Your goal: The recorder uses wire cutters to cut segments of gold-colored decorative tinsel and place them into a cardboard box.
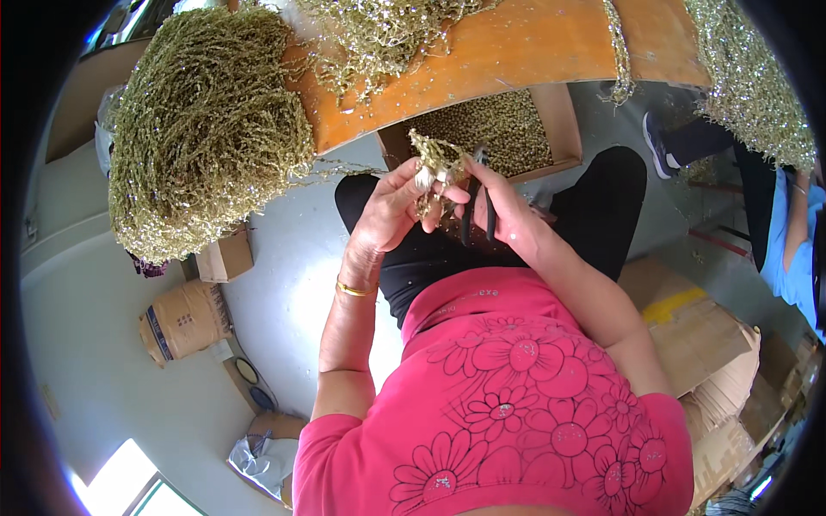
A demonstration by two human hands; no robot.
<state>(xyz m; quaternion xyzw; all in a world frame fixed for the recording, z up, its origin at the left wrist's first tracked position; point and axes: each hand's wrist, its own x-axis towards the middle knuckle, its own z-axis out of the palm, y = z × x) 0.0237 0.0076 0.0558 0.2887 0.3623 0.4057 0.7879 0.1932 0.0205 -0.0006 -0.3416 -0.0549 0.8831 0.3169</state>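
My left hand, with a gold bangle on its forearm, is closed around a small gold glittery sprig above my lap. Close beside it, my right hand is closed on black-handled pliers, their metal jaws pointing up past the fingers. The right thumb and fingertips also reach to the sprig's edge. Whether the pliers' jaws touch the sprig is hard to make out. Just beyond my hands stands an open cardboard box holding many small gold beads.
An orange table spans the far side. A thick bundle of gold glitter strands hangs over its left end, with another heap on top and more strands at right. Cardboard boxes lie lower right, near a person in blue.
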